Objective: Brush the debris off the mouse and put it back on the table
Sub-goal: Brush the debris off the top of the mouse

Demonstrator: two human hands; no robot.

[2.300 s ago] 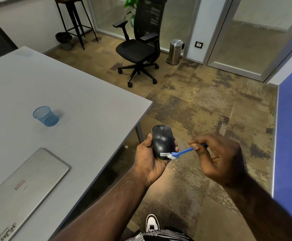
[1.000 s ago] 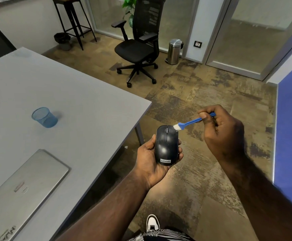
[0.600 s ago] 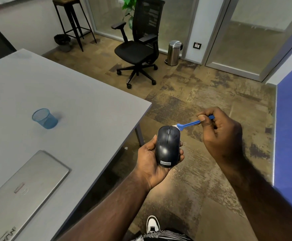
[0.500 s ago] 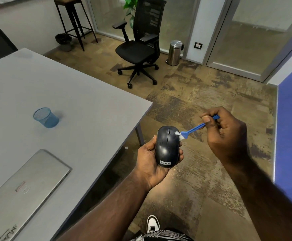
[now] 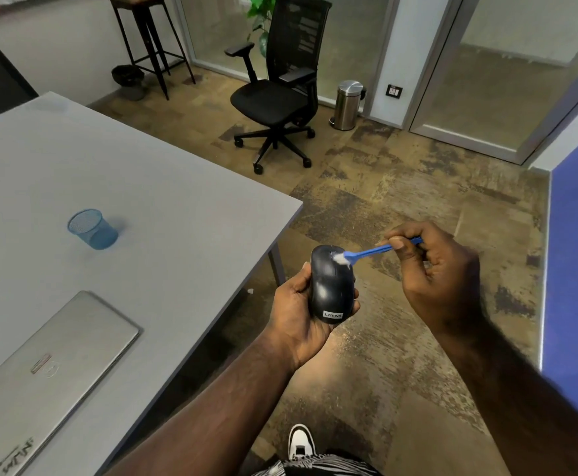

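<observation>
1. Mouse (image 5: 330, 286): black, label end toward the person, held off the desk just beyond its right edge, above the carpet.
2. Left hand (image 5: 298, 314): palm up, fingers and thumb curled round the sides of the mouse, cradling it.
3. Brush (image 5: 366, 253): small, blue handle, white bristles resting on the far right part of the mouse top, beside the wheel.
4. Right hand (image 5: 432, 266): thumb and fingers pinching the rear of the brush handle.
5. Desk (image 5: 177, 214): grey; near its left edge a blue mesh cup (image 5: 91, 230), toward the near edge a closed silver laptop (image 5: 47, 369).
6. Step in hand, as judged: brushing; putting back not yet done.
7. Next move calls for: light strokes off the mouse edge, then a firm left grip to carry it over the right edge and set it flat on the desk's bare surface.
</observation>
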